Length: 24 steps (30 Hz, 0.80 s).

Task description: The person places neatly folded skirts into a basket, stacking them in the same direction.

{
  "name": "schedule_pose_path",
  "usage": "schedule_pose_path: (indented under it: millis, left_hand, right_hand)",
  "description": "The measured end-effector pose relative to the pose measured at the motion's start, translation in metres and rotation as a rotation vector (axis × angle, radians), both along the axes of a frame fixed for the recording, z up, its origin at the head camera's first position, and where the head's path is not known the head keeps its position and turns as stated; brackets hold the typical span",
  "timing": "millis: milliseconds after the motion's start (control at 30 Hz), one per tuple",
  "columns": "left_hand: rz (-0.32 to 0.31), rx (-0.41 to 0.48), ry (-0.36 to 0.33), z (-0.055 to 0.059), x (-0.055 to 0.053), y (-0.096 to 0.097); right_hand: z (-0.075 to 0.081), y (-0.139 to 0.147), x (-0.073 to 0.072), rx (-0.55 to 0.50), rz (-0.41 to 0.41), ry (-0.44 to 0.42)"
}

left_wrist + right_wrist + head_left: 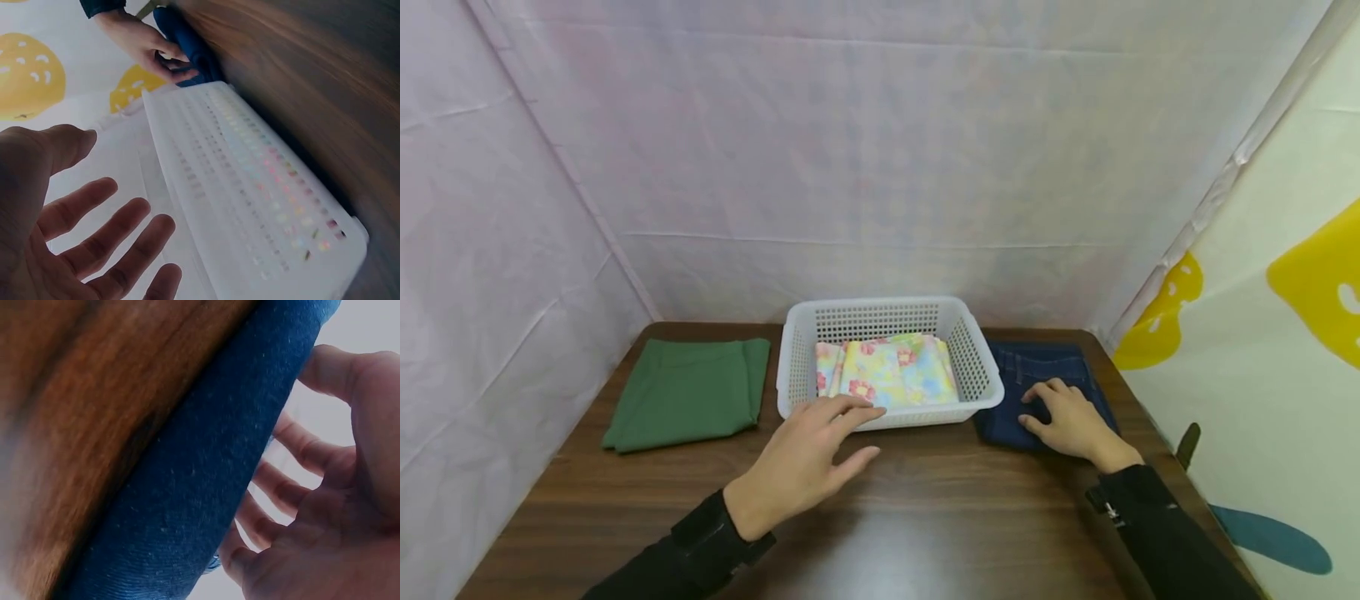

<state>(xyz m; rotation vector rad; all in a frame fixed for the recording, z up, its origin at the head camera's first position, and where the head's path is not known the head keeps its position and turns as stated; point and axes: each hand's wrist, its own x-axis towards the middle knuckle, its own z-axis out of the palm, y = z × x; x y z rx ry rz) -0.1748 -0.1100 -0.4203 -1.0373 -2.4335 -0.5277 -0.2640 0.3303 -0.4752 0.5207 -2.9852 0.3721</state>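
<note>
My left hand [805, 457] hovers in front of the white plastic basket [880, 305], its fingers spread and nothing in its grasp. Inside the basket lies a folded floral cloth [887, 371] in yellow, pink and pale blue. To the right, folded dark blue jeans [1048, 358] lie on the table, partly hidden by the basket's edge. My right hand [1070, 423] is over the jeans, fingers slightly bent and spread, with the fingertips at their top surface. In the right wrist view the thumb and fingers [284, 487] stand apart, not pinching the denim [194, 456].
A folded green cloth [688, 392] lies at the left of the brown wooden table [917, 517]. White sheeting [865, 167] hangs behind the table and along both sides. Yellow shapes [1165, 317] are printed on the right-hand sheet.
</note>
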Motion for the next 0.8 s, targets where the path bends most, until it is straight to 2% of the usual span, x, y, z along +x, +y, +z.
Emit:
schedule_pose_path:
  millis: [267, 500, 633, 800]
  left_hand:
    - [-0.082, -0.025, -0.022, -0.001, 0.003, 0.026]
    - [-0.182, -0.097, -0.063, -0.013, -0.001, 0.055]
    - [-0.199, -0.175, -0.11, -0.021, -0.007, 0.072]
    - [-0.241, -0.269, -0.143, -0.032, -0.013, 0.093]
  right_hand:
    - [0.001, 0.003, 0.01, 0.022, -0.012, -0.016]
    - [0.004, 0.003, 0.018, 0.03, 0.014, -0.056]
    - [0.007, 0.003, 0.022, 0.003, 0.048, -0.114]
    - [0.01, 0.005, 0.03, -0.027, 0.05, -0.216]
